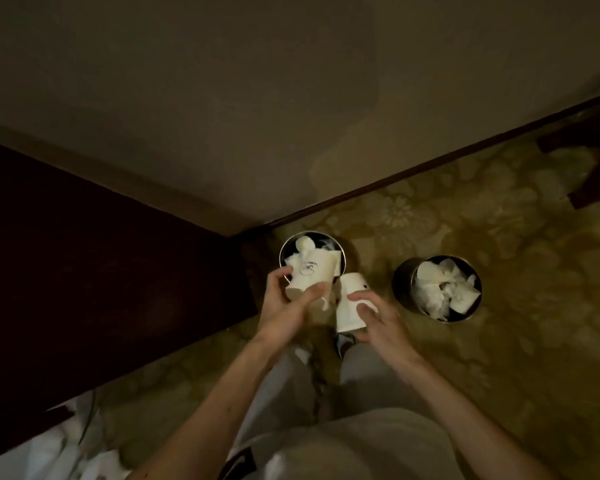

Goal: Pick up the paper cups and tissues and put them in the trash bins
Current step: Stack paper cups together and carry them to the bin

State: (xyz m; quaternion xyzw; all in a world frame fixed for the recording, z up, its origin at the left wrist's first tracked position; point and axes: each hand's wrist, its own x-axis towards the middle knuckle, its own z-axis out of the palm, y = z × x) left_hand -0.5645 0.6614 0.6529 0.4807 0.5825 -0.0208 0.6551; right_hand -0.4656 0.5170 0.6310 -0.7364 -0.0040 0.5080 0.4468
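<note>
Head view is showing a plain wall [257,98] meeting a patterned carpet [499,271], with a dark wooden panel [84,254] standing at the left. Two round trash bins are sitting on the carpet: the left bin [283,249] in the corner and the right bin [400,278] apart to its right, both holding white cups and crumpled tissues [444,289]. The left hand [284,310] is gripping a printed paper cup [312,275], fingers curling round it, tilting it across the left bin's near rim. The right hand [381,320] is clasping a plain paper cup [352,299], fingers wrapping its side, holding it just beside the left bin, between the two bins.
</note>
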